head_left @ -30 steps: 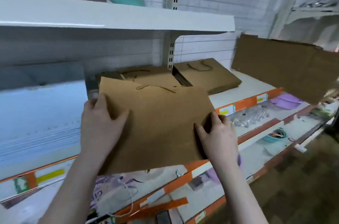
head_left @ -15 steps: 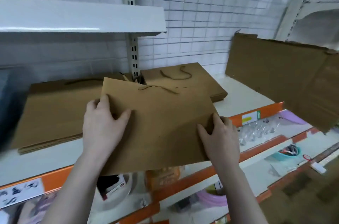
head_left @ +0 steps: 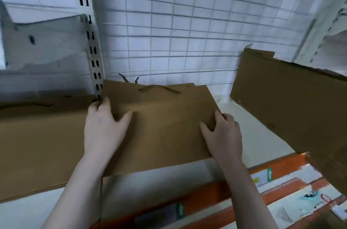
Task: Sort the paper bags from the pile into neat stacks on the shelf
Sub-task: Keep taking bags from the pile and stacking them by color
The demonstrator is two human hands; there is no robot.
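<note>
Two hands hold one flat brown paper bag [head_left: 165,125] over the white shelf [head_left: 249,127], bag lying w/ its handle end toward the wire-grid back wall [head_left: 169,31] and its bottom edge toward the person. Long axis runs roughly left-right. A twisted cord handle [head_left: 159,89] lies flat on the far end; 2 more cord ends poke up just behind.

Left hand [head_left: 105,127] sits at the bag's left edge, thumb spread out on top, other fingers curled around that edge. Right hand [head_left: 223,133] grips the right edge, thumb flat on top, fingers wrapped over the side. Both forearms reach up from the bottom of the view, bare.

Bag is matte kraft paper, creased flat, rectangular. Far edge seems to sit over another bag stack, can't tell if touching. Left of it, a stack of larger brown bags [head_left: 41,144] lies flat on the shelf. Right, well apart, a big torn cardboard sheet [head_left: 293,101] stands tilted on the shelf. Slotted metal upright [head_left: 93,50] behind the left hand. Orange shelf-edge strip [head_left: 277,163] w/ labels runs below.
</note>
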